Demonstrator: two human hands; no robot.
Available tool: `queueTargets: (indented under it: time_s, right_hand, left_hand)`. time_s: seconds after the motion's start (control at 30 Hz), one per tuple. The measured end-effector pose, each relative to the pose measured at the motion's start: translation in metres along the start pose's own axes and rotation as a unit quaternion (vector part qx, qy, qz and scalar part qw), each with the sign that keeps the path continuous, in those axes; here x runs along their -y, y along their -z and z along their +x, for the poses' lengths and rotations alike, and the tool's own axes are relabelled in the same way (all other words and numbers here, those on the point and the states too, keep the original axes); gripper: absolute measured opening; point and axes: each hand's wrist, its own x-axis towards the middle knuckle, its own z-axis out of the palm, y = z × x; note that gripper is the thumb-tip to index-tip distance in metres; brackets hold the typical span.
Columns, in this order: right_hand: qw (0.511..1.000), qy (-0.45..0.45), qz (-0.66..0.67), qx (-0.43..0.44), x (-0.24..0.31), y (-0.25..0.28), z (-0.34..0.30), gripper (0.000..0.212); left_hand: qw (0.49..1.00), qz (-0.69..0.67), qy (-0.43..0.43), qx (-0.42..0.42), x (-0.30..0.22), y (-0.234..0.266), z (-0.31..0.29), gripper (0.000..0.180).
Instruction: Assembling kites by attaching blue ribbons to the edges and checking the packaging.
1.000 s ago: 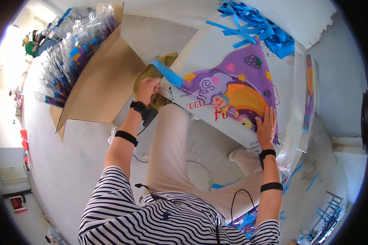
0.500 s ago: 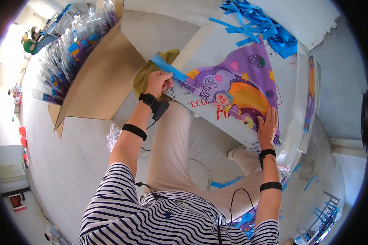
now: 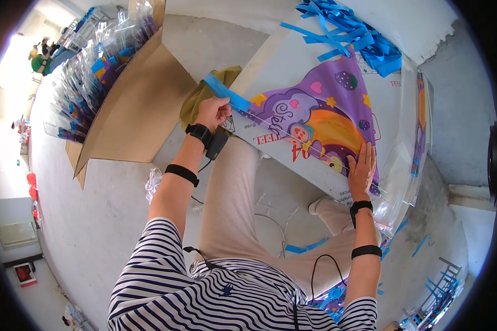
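A purple triangular kite (image 3: 326, 88), printed with stars, hearts and a cartoon figure, lies across a white box top (image 3: 270, 63). Along its near edge runs a thin white rod (image 3: 315, 148), and a blue ribbon (image 3: 229, 94) extends from its left corner. At that corner my left hand (image 3: 212, 113) is closed, thumb and fingers pinched where the rod's left end appears to reach; the fingertips partly hide it. My right hand (image 3: 360, 171) rests flat on the kite's right part, fingers stretched out and close together, near the rod's other end.
Blue ribbons (image 3: 364, 38) are heaped at the box's far end. A cardboard carton (image 3: 132, 105) at left holds many clear-wrapped packages (image 3: 88, 88). An olive cloth (image 3: 190, 105) lies between carton and white box. Clear plastic bags (image 3: 397, 182) lie along the right side.
My left hand has drawn back slightly to the left, off the ribbon's near edge. My right hand and the kite stay in place.
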Motion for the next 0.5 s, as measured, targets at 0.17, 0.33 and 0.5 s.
queueTargets:
  time_s: [0.17, 0.33, 0.5]
  right_hand:
    - [1.000, -0.004, -0.009, 0.002, -0.001, 0.001, -0.002, 0.060]
    - [1.000, -0.003, 0.005, -0.003, 0.000, 0.000, 0.000, 0.061]
    - [1.000, -0.001, 0.001, -0.001, -0.001, 0.002, -0.001, 0.060]
  left_hand:
    - [0.999, 0.020, -0.037, -0.007, -0.003, -0.011, 0.001, 0.019]
    - [0.999, -0.024, -0.038, 0.019, 0.001, 0.015, 0.005, 0.019]
    - [0.989, 0.130, -0.060, -0.025, 0.005, 0.027, 0.000, 0.021]
